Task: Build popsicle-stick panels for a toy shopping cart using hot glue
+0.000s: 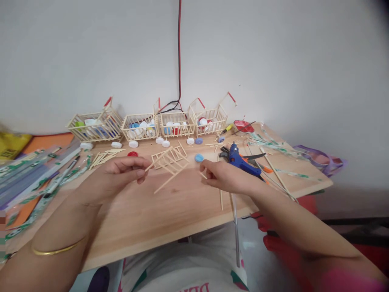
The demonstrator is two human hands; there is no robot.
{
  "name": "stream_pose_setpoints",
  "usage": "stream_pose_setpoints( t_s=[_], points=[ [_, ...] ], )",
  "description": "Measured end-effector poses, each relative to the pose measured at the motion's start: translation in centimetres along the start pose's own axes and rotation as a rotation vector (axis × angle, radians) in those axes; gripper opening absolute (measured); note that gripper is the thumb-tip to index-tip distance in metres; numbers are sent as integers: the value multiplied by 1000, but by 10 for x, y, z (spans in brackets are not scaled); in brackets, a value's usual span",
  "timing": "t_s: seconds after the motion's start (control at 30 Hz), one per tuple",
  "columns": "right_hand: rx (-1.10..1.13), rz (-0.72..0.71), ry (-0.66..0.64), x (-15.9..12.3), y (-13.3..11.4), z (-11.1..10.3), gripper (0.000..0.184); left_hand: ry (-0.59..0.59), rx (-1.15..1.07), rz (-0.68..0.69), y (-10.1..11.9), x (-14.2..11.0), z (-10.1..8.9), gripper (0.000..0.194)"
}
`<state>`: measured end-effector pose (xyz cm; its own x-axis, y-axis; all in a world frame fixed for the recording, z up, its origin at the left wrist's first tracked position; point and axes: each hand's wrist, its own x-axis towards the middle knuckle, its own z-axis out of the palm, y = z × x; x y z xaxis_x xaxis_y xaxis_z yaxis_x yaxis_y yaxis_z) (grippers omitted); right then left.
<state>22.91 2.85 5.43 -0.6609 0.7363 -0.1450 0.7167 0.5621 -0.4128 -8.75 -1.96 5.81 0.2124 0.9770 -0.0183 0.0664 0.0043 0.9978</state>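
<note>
My left hand [123, 172] is closed in a pinch on the end of a small lattice frame of thin wooden sticks [170, 160], held tilted just above the wooden board [170, 215]. My right hand [223, 176] is closed too, pinching a short wooden stick [203, 175] near the frame's right side. A blue bottle cap [199, 157] lies just beyond my right fingers. A blue glue gun [240, 160] rests right behind my right hand.
Several stick-built carts [142, 126] filled with bottle caps line the wall. Loose caps [133, 144], a stick pile [105, 156], scissors [258, 158] and a red dish [243, 126] lie on the board. Wrappers [33, 174] cover the left side. A cable [179, 52] hangs down the wall.
</note>
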Motion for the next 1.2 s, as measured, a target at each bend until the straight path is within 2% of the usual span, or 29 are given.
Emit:
stream_pose_setpoints(
  t_s=[0.1, 0.2, 0.23, 0.3, 0.43, 0.53, 0.7, 0.83, 0.9, 1.0, 1.07, 1.13, 1.2],
  points=[
    [-16, 11, 40, 17, -1, 8, 23, 23, -152, -33, 0, 2, -1, 20],
    [-70, 10, 198, 30, -3, 7, 9, 52, -297, -81, -2, 5, 4, 21],
    [-49, -8, 256, 33, -5, 6, 6, 58, -337, -92, -4, 6, 7, 21],
    [111, -61, 315, 35, -13, 5, 13, 58, -393, -104, -7, 7, 12, 22],
    [650, -90, 199, 34, -36, 10, 28, 22, -415, -99, -16, 7, 23, 22],
    [776, -49, 113, 33, -48, 16, 28, -7, -365, -100, -22, 6, 28, 22],
    [685, 59, 143, 26, -57, 18, 33, 2, -230, -109, -23, 3, 36, 22],
    [671, 7, 76, 15, -64, 18, 35, 15, -125, -122, -14, -1, 42, 23],
    [597, -38, 136, 6, -59, 16, 32, 8, -110, -130, -8, -4, 44, 25],
    [296, -47, 419, -15, -31, 11, 27, 60, -112, -127, 1, -10, 45, 26],
    [17, 28, 589, -33, -2, 7, 26, 125, -134, -129, 4, -15, 47, 27],
    [-214, 155, 620, -48, 29, 5, 27, 192, -198, -139, 3, -18, 52, 28],
    [-340, 257, 575, -59, 51, 5, 33, 232, -304, -153, -2, -18, 57, 29]
  ],
)
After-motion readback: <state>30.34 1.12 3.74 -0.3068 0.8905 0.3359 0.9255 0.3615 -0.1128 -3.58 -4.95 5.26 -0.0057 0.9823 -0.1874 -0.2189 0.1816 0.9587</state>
